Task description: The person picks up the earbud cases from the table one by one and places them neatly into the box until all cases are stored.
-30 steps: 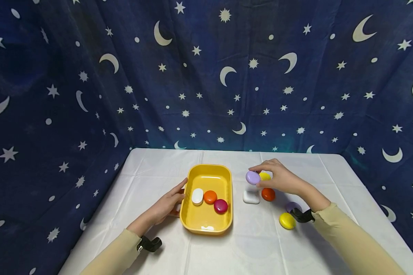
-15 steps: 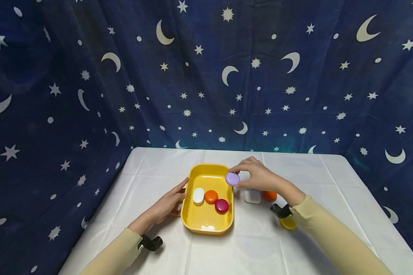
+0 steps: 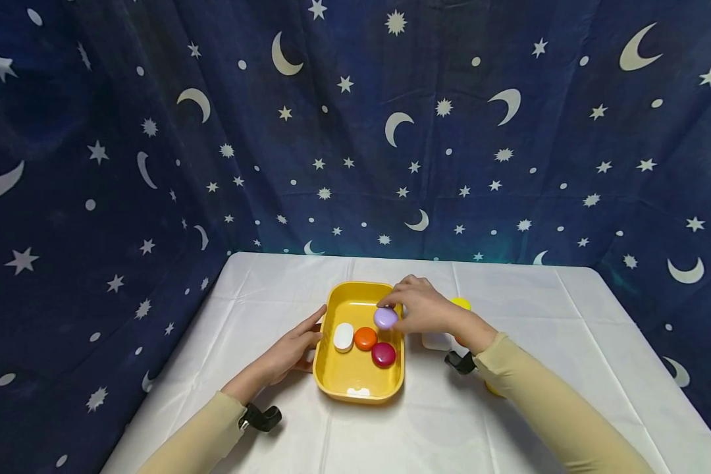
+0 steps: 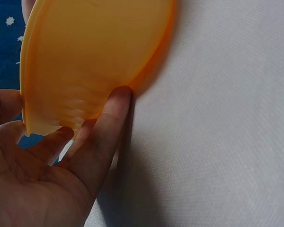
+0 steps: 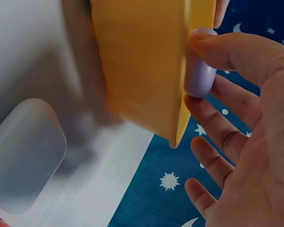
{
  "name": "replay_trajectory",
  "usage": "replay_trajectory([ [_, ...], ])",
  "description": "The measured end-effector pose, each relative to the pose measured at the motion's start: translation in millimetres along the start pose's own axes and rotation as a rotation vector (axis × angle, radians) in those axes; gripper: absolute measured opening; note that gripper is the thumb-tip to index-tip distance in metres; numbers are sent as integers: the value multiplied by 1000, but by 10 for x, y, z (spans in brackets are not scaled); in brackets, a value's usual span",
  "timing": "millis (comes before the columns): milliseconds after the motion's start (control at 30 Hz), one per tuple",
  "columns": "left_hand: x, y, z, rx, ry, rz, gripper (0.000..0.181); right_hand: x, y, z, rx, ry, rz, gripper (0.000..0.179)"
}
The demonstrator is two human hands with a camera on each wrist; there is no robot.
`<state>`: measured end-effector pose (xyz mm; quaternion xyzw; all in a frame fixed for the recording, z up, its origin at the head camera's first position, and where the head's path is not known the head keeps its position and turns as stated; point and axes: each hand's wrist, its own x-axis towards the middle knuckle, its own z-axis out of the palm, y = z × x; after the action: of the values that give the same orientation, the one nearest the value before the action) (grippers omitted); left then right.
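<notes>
A yellow tray (image 3: pixel 358 388) rests on the white table. Its near half bears a white oval piece (image 3: pixel 343 337), an orange disc (image 3: pixel 365 338) and a crimson disc (image 3: pixel 383 355), all glossy and rounded. Between thumb and fingertips, my right hand (image 3: pixel 421 307) pinches a lilac disc (image 3: pixel 385 318) at the tray's right rim, overlapping the inside. The right wrist view shows the lilac disc (image 5: pixel 200 75) edge-on beside the rim. With fairly straight fingers, my left hand (image 3: pixel 287 352) touches the tray's left outer wall; up close, fingertips (image 4: pixel 117 101) lie along that wall.
Right of the tray lie a white rounded block (image 3: pixel 436 341) and a yellow disc (image 3: pixel 461 303). Another yellow piece (image 3: pixel 494 390) is mostly covered by my right forearm. A dark blue cloth (image 3: pixel 355 131) with moons and stars hangs behind and beside the table (image 3: pixel 415 434).
My right hand has carried the lilac disc leftward, from above the loose pieces on the right to the tray's right side, slightly lower. The left hand stays at the tray.
</notes>
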<state>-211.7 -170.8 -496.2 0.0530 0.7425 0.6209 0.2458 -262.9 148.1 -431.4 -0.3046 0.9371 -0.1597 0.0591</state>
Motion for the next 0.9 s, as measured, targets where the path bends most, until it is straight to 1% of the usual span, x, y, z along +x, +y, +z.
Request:
replay_trajectory([
  [133,1,1,2,-8,-8,5,62,21,-20,35,-54,-24,10,42],
  [267,3,-1,5,-15,-16,12,62,30,-22,59,-85,-38,8,43],
  [467,-1,-10,-2,-12,-29,19,63,19,-18,40,-92,-51,10,43],
  [567,-3,-9,-6,-11,-28,18,64,-7,-14,10,-83,-37,3,42],
  [700,-5,-4,-6,-9,-24,17,65,-49,4,-28,-62,11,-9,39],
  [900,-7,3,2,-2,-14,8,64,-106,59,-56,-18,53,3,39],
])
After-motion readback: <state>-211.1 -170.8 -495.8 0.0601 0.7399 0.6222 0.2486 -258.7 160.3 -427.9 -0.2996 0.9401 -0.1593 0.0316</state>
